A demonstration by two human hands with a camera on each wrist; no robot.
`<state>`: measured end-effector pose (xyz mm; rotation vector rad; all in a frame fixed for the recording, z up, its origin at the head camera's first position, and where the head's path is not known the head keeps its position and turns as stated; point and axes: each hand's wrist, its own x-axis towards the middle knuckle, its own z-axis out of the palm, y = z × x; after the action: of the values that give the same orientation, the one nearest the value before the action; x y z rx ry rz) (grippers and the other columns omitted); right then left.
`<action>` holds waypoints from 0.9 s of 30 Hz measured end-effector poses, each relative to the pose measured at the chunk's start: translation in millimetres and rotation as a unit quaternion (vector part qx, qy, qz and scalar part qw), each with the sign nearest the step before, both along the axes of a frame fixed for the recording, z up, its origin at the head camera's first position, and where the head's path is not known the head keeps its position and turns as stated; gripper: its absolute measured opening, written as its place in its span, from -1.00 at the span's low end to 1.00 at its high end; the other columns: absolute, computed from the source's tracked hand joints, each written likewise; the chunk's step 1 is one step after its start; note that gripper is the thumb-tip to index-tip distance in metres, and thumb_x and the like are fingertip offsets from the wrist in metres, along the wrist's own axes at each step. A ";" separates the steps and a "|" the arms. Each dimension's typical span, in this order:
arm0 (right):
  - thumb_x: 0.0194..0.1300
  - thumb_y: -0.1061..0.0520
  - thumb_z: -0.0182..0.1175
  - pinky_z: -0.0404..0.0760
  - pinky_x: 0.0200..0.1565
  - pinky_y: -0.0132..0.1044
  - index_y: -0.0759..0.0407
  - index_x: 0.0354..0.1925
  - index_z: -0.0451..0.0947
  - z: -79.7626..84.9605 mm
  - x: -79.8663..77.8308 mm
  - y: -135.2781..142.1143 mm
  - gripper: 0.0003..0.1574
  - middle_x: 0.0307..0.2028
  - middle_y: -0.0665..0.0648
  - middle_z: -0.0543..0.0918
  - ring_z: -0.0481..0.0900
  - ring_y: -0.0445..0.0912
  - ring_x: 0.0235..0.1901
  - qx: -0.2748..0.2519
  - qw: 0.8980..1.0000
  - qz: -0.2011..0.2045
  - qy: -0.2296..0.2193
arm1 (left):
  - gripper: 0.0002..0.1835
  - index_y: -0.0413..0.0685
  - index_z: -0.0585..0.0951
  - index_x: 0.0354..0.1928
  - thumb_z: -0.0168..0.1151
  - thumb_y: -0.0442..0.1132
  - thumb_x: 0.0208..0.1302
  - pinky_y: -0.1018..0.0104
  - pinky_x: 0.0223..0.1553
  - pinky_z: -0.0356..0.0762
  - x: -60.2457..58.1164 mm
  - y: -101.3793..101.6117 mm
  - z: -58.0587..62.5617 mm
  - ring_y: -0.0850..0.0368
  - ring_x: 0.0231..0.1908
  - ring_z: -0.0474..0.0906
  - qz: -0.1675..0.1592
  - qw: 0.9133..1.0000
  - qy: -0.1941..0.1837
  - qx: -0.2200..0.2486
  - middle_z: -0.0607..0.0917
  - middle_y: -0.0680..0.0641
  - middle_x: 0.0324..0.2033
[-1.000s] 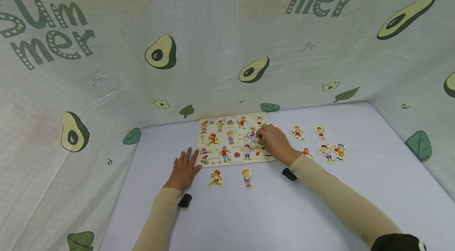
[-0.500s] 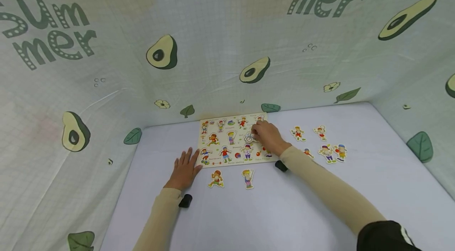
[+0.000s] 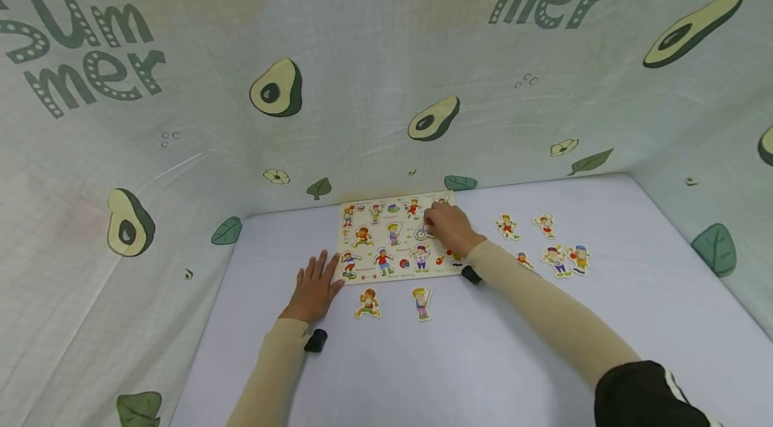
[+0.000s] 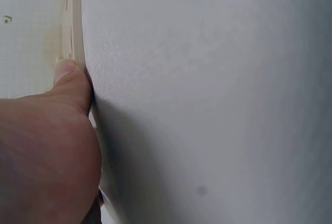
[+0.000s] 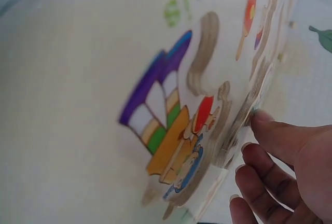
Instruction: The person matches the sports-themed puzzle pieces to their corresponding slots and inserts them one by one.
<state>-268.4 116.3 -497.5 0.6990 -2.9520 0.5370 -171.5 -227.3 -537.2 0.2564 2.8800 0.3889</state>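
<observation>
In the head view, a pale wooden puzzle board [image 3: 386, 272] with printed children at sports lies against the back of the table. My left hand [image 3: 312, 293] lies flat at its lower left corner, fingers spread. The left wrist view shows the thumb [image 4: 70, 79] against the board's edge. My right hand [image 3: 451, 229] is over the board's right part. It pinches a cyclist puzzle piece [image 3: 421, 233], mostly covered by the hand; one wheel shows. In the right wrist view, the thumb [image 5: 267, 125] touches a wooden edge, and a table tennis figure [image 5: 181, 151] sits nearby.
Two loose pieces, a runner [image 3: 368, 304] and a child with a bat [image 3: 421, 304], lie before the board. Several more loose pieces, among them a football player [image 3: 506, 227], lie to the right. A patterned cloth [image 3: 356, 145] stands behind the white table [image 3: 386, 373].
My right hand has shifted left and slightly up across the board, covering the cyclist's rider and leaving less of the bicycle in sight. My left hand stays where it was.
</observation>
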 end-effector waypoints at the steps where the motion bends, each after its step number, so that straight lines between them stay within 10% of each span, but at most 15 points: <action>1: 0.44 0.19 0.39 0.64 -0.14 -0.07 0.23 -0.22 0.68 -0.4 -0.8 -0.4 -0.89 -0.30 0.14 0.64 0.61 0.04 -0.26 0.003 1.000 -0.002 -0.002 | -0.26 -0.09 0.07 0.70 -0.01 0.06 0.68 -0.43 0.56 -0.19 -0.4 -0.1 -0.6 -0.44 0.64 -0.21 0.000 1.000 -0.001 0.000 -0.06 -0.33 0.68; 27: 0.33 0.25 0.48 0.70 -0.03 0.00 0.27 -0.03 0.75 -3.8 10.1 1.0 -0.75 -0.17 0.20 0.74 0.71 0.10 -0.14 -0.019 1.000 -0.009 -0.012 | -0.29 -0.11 0.11 0.68 0.02 -0.01 0.68 -0.40 0.58 -0.22 4.7 6.6 13.9 -0.43 0.64 -0.19 0.013 1.000 -0.010 0.000 -0.03 -0.34 0.67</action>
<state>-258.3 117.3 -501.3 0.6677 -2.9587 0.6016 -166.8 -220.7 -523.2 0.2137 2.8670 0.3935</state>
